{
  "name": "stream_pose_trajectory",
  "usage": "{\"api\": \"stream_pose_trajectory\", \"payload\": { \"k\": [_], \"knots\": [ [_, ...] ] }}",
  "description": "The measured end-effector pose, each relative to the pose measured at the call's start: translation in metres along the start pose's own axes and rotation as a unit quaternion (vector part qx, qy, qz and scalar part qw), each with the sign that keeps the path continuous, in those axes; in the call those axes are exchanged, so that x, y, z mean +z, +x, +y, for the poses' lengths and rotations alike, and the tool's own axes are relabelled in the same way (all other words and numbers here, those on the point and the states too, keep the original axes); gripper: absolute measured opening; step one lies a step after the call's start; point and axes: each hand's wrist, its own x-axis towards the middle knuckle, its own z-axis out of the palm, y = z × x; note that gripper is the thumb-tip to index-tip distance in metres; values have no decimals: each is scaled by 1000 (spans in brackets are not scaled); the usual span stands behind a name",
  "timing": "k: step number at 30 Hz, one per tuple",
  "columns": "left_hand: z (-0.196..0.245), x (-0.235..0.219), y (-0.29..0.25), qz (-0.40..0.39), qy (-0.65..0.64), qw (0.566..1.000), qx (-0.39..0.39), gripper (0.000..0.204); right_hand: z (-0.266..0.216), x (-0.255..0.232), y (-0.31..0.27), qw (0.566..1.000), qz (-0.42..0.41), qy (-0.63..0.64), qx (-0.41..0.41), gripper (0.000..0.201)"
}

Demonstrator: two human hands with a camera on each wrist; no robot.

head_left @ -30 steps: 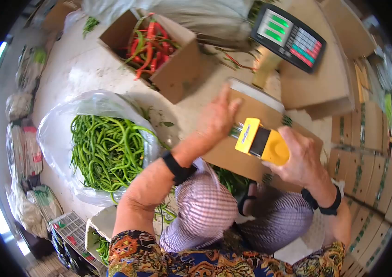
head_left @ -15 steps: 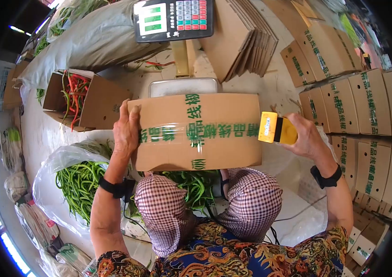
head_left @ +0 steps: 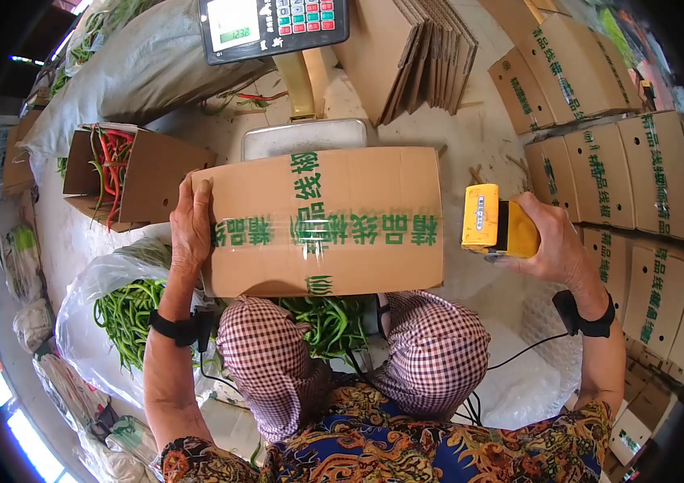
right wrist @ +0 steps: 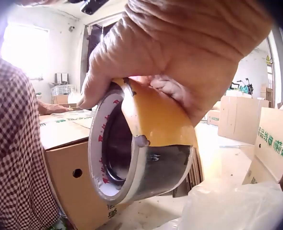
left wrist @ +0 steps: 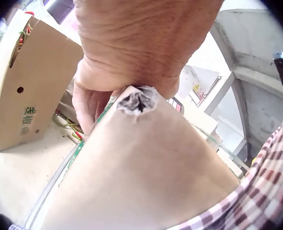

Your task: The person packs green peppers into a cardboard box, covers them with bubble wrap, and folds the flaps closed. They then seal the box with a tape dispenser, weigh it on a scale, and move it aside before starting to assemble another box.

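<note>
My left hand (head_left: 191,233) clamps the left end of the carton (head_left: 326,221), fingers curled over its top edge, palm flat on the end face. My right hand (head_left: 555,241) grips the yellow tape dispenser (head_left: 497,229), held just off the carton's right end, not touching it.

The carton sits across my knees, right in front of the scale tray (head_left: 303,137). A clear tape strip runs lengthwise along the top seam over the green print.

To do this well, I'd say: keep the left grip firm so the carton doesn't rotate, and carry the tape over the right edge and down the end face before cutting. Press it flat along the seam, no bubbles.

Carton: plain brown corrugated, green characters in a band across the top, flaps shut, corners square. The left wrist view shows a ragged hole (left wrist: 135,101) in the cardboard near my palm.

The scale display (head_left: 274,26) is lit.
</note>
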Motion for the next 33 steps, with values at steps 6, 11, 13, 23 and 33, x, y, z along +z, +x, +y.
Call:
{"api": "stream_pose_trajectory", "payload": {
  "k": [6,11,13,23,33],
  "knots": [
    [-1,1,-1,3,-10,1000,-16,58,4,2,4,999,-8,-28,-16,72],
    [-8,3,0,9,-19,1000,-7,55,21,12,6,993,31,-96,-68,67],
    [-3,1,-1,2,-24,1000,-6,54,21,12,6,993,23,-99,-65,66],
    [-18,0,0,5,46,991,130,45,44,23,8,991,-7,-123,-54,58],
    [-30,-17,33,-32,7,999,41,44,38,104,28,994,-1,-95,-54,56]
  ]
}}
